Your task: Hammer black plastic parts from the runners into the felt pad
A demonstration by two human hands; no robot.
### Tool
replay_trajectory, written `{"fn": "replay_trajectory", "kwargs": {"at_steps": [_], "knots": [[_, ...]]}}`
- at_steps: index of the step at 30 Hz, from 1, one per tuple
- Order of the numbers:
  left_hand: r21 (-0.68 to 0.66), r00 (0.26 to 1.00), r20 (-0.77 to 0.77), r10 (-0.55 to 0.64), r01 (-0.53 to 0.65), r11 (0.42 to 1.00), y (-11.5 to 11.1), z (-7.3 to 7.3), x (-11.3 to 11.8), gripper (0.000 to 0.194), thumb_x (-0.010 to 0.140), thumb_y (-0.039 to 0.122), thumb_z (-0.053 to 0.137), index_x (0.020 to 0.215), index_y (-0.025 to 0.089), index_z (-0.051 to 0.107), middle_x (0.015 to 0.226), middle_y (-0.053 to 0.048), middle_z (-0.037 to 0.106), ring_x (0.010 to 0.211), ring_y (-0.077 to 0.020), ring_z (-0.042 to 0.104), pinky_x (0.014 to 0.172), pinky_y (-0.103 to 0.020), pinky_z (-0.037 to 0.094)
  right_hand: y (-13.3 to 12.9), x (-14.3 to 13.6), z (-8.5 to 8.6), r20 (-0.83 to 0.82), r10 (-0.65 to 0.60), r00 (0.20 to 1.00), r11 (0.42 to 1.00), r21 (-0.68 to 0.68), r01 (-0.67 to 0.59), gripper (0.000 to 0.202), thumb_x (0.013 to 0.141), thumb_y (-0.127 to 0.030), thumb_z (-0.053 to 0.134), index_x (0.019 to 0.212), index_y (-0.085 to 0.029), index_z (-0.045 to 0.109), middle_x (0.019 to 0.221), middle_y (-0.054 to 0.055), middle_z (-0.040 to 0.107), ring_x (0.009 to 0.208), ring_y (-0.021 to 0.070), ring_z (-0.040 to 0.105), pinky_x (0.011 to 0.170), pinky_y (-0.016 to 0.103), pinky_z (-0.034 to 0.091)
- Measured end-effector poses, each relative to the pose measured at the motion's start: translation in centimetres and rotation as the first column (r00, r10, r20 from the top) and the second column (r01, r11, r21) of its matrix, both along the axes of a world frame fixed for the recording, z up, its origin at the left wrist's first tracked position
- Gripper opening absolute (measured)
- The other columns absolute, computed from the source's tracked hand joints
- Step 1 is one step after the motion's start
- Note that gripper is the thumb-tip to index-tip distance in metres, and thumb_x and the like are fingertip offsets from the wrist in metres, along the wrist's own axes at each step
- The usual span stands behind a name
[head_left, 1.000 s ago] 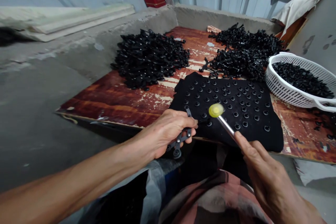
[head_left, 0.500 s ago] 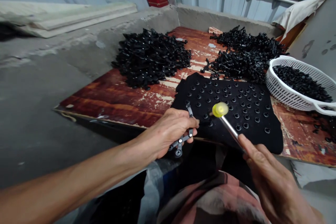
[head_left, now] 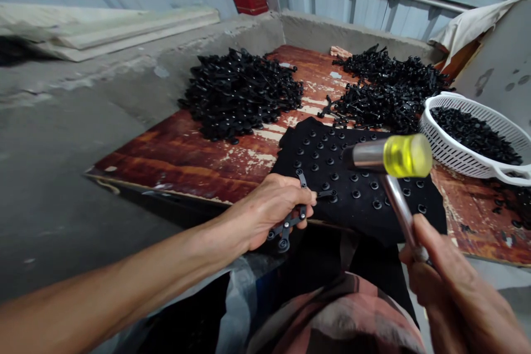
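My left hand (head_left: 276,204) is closed on a black jointed plastic linkage (head_left: 286,225), whose arms stick out above and below the fingers. One arm of it reaches right, over a small round black part (head_left: 334,198) on the black cloth (head_left: 360,221). My right hand (head_left: 448,276) grips the metal handle of a mallet (head_left: 409,156) with a clear yellow face. The mallet's head is raised above the cloth, apart from the linkage. Several small round black parts (head_left: 330,161) stand spaced out over the cloth; the mallet hides some of them.
A heap of black plastic pieces (head_left: 240,94) lies at the table's left, another heap (head_left: 381,94) at the back right. On the right stands a white slotted basket (head_left: 456,149) holding small black parts. A low concrete wall (head_left: 136,94) borders the worn red-brown table (head_left: 178,155).
The mallet has risen from low over the cloth, up and to the right, with my right hand. My left hand has stayed almost in place, still holding the linkage.
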State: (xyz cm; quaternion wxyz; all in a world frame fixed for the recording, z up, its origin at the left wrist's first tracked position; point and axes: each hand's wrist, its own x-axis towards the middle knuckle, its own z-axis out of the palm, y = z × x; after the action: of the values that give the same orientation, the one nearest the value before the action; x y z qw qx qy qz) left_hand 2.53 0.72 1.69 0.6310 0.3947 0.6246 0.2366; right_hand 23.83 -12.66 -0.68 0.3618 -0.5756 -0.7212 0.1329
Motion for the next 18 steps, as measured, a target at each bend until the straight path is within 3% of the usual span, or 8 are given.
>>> {"fn": "replay_trajectory", "kwargs": {"at_steps": [4, 7, 9, 12, 14, 16, 18], "knots": [[-0.007, 1.0, -0.027, -0.009, 0.008, 1.0, -0.1, -0.1, 0.0, 0.014, 0.057, 0.02, 0.071, 0.053, 0.015, 0.059, 0.046, -0.001, 0.059, 0.037, -0.0103, 0.05, 0.037, -0.019, 0.032, 0.4, 0.1, 0.0, 0.116, 0.129, 0.985, 0.991, -0.045, -0.125, 0.066, 0.087, -0.01, 0.043, 0.15, -0.029, 0.04, 0.081, 0.006, 0.068, 0.049, 0.0182, 0.062, 0.04, 0.026, 0.054], [-0.009, 0.998, -0.059, -0.005, 0.005, 1.0, -0.1, 0.1, 0.3, 0.013, 0.058, 0.019, 0.068, 0.051, 0.014, 0.058, 0.046, -0.001, 0.058, 0.036, -0.0102, 0.049, 0.036, -0.019, 0.031, 0.3, 0.1, 0.4, 0.109, 0.112, 0.988, 0.993, -0.033, -0.109, 0.072, 0.09, -0.008, 0.039, 0.155, -0.034, 0.023, 0.09, 0.006, 0.07, 0.062, 0.0192, 0.068, 0.051, 0.026, 0.059], [-0.002, 0.997, -0.08, -0.007, 0.007, 1.0, -0.2, 0.2, 0.4, 0.014, 0.06, 0.019, 0.067, 0.05, 0.014, 0.058, 0.045, -0.001, 0.058, 0.036, -0.01, 0.049, 0.036, -0.019, 0.03, 0.3, 0.1, 0.3, 0.113, 0.108, 0.988, 0.994, -0.014, -0.107, 0.076, 0.09, -0.009, 0.04, 0.157, -0.034, 0.016, 0.096, 0.007, 0.071, 0.067, 0.0206, 0.07, 0.05, 0.026, 0.06], [0.023, 0.994, -0.108, -0.014, 0.017, 1.0, -0.2, 0.2, 0.5, 0.015, 0.061, 0.02, 0.066, 0.051, 0.014, 0.058, 0.046, -0.001, 0.057, 0.036, -0.0096, 0.049, 0.036, -0.018, 0.029, 0.4, 0.1, 0.0, 0.165, 0.147, 0.975, 0.987, -0.081, -0.135, 0.071, 0.088, -0.006, 0.04, 0.154, -0.03, 0.03, 0.093, 0.008, 0.072, 0.065, 0.0206, 0.071, 0.047, 0.027, 0.06], [0.037, 0.992, -0.118, -0.042, 0.046, 0.998, -0.1, 0.0, 0.2, 0.017, 0.061, 0.023, 0.069, 0.053, 0.014, 0.058, 0.049, -0.001, 0.058, 0.039, -0.01, 0.051, 0.038, -0.018, 0.028, 0.3, 0.2, -0.1, 0.17, 0.148, 0.974, 0.986, -0.102, -0.132, 0.067, 0.09, -0.004, 0.039, 0.152, -0.028, 0.034, 0.104, 0.01, 0.072, 0.075, 0.0207, 0.073, 0.056, 0.028, 0.062], [0.048, 0.99, -0.105, -0.098, 0.104, 0.993, -0.2, -0.2, -0.4, 0.02, 0.061, 0.029, 0.072, 0.058, 0.014, 0.06, 0.056, -0.002, 0.061, 0.046, -0.0116, 0.055, 0.039, -0.018, 0.029, -0.2, 0.5, -0.2, 0.109, 0.1, 0.989, 0.994, -0.062, -0.093, 0.064, 0.093, -0.007, 0.042, 0.152, -0.029, 0.033, 0.121, 0.012, 0.068, 0.09, 0.0215, 0.072, 0.068, 0.03, 0.063], [0.082, 0.981, -0.075, -0.181, 0.187, 0.979, -0.4, -0.5, -1.2, 0.024, 0.063, 0.036, 0.073, 0.064, 0.015, 0.062, 0.062, -0.002, 0.063, 0.054, -0.0129, 0.057, 0.043, -0.018, 0.033, -1.1, 0.8, -0.4, -0.037, -0.008, 0.999, 1.0, 0.009, 0.008, 0.06, 0.094, -0.013, 0.048, 0.15, -0.031, 0.036, 0.124, 0.011, 0.067, 0.092, 0.0215, 0.072, 0.069, 0.029, 0.063]]}}
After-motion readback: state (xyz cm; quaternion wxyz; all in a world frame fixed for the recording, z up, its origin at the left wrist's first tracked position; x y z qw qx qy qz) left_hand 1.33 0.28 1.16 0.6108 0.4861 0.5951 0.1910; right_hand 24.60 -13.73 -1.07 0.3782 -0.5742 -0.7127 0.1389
